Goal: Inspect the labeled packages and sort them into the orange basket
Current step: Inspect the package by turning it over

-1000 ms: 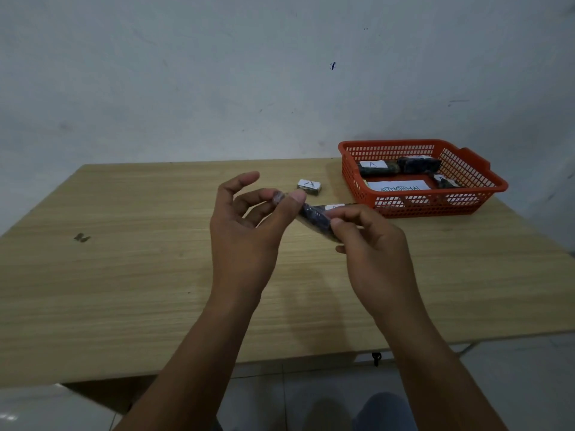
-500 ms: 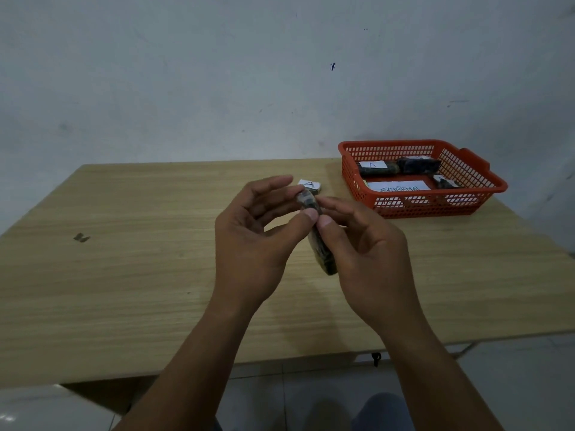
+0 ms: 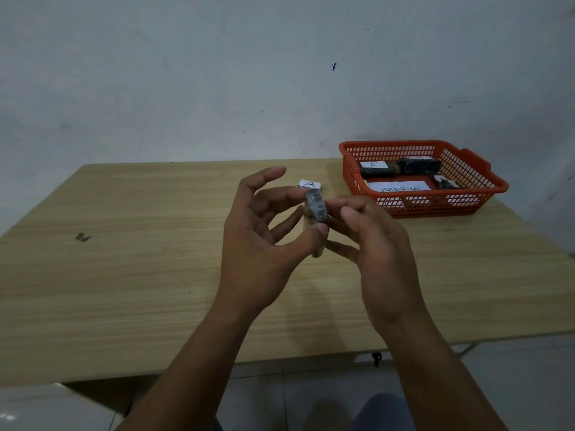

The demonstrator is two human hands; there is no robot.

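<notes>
A small dark wrapped package (image 3: 315, 213) stands nearly upright between both hands, above the table's middle. My left hand (image 3: 258, 244) pinches it with thumb and fingers, index finger raised free. My right hand (image 3: 373, 241) holds its right side with curled fingers. A second package (image 3: 309, 185) with a white "A" label lies on the table behind them. The orange basket (image 3: 466, 200) stands at the back right and holds three dark packages; one (image 3: 375, 168) shows an "A" label. A white sheet (image 3: 399, 186) reading "ABNORMAL" lies inside.
The wooden table (image 3: 155, 275) reaches to a pale wall. A small dark mark (image 3: 82, 237) lies on its left side. A white rounded object (image 3: 46, 409) sits at the lower left, below the table's front edge. My knees show over a tiled floor.
The held package has been turned from lying slantwise to standing nearly upright, and both hands have closed in around it. The basket and the table package have not moved.
</notes>
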